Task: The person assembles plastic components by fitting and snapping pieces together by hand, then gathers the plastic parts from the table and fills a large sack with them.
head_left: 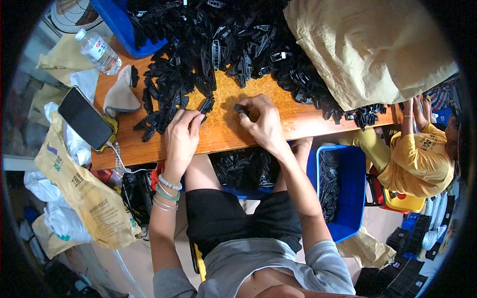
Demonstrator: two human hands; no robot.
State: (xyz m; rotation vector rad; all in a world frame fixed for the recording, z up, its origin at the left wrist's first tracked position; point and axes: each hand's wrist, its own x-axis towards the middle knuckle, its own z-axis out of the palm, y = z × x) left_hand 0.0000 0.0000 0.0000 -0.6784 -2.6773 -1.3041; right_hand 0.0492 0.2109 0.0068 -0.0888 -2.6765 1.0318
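In the head view, the right hand (pixel 264 123), toward one o'clock from centre, pinches a small black plastic piece (pixel 241 108) over the wooden table (pixel 222 130). The left hand (pixel 181 136), toward ten o'clock, has thumb and forefinger close together at an elongated black plastic part (pixel 207 105); whether it grips or merely touches this cannot be told. The step seems to be handling single pieces beside the black parts heap (pixel 198 42) at twelve o'clock; the next move likely calls for a secure fingertip hold. Brown paper (pixel 370 54) at two o'clock covers some parts; the right fingers partly hide their piece's shape.
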